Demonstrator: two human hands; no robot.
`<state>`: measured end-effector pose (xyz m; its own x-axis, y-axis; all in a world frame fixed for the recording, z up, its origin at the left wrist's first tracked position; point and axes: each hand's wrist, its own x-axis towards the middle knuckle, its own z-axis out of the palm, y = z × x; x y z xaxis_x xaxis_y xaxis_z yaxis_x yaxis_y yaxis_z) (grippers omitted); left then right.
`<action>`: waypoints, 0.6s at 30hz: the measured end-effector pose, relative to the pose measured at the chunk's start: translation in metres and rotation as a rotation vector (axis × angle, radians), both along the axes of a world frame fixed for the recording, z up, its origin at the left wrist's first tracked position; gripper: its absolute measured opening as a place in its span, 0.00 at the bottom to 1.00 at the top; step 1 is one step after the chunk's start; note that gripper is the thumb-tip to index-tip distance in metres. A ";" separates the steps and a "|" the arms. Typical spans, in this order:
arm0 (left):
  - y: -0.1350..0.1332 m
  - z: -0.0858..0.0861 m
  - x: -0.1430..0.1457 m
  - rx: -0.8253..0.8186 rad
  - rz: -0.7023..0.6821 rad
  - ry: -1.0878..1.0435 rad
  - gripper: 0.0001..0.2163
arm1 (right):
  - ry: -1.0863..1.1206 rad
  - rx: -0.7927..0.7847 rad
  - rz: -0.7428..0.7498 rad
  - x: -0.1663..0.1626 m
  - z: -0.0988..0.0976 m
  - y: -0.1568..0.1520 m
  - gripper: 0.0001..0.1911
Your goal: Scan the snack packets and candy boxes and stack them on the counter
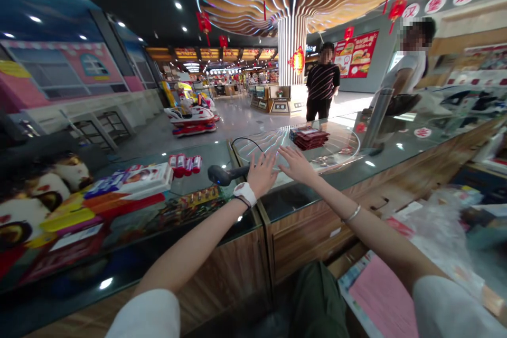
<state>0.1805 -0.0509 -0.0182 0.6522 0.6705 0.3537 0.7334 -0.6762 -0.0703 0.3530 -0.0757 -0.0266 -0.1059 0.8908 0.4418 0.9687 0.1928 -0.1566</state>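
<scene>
Left hand [262, 175] and right hand [299, 165] spread above a glass counter [293, 199]

The fingers of both hands are parted and stretched forward, tips near each other, gripping nothing visible. Whether either hand touches the glass, I cannot tell. A dark scanner [222, 175] lies just left of the left hand, its handle running up to that hand; contact is unclear. A thin black cable [247, 138] loops behind. Beyond the right hand sits a stack of dark red packets [311, 139]. The left wrist wears a white watch [244, 191], the right a bracelet [351, 214]. Farther left stand small red tubs [184, 165] beside a white box [146, 178]. Across the counter are a person in a dark striped top [322, 84] and another in white [410, 71].
</scene>
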 end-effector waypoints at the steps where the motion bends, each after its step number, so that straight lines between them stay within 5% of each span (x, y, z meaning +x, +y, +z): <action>1: -0.004 0.001 -0.013 0.005 0.016 0.000 0.26 | 0.005 0.009 0.031 -0.011 0.001 -0.003 0.32; 18: -0.036 0.012 -0.215 0.222 0.373 -0.178 0.21 | 0.132 0.136 0.570 -0.188 0.010 0.003 0.29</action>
<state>-0.0346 -0.0873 -0.0061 0.2969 0.7432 0.5996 0.9374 -0.3465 -0.0346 0.1648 -0.0727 -0.0162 -0.4867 0.6443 0.5899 0.6808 0.7029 -0.2061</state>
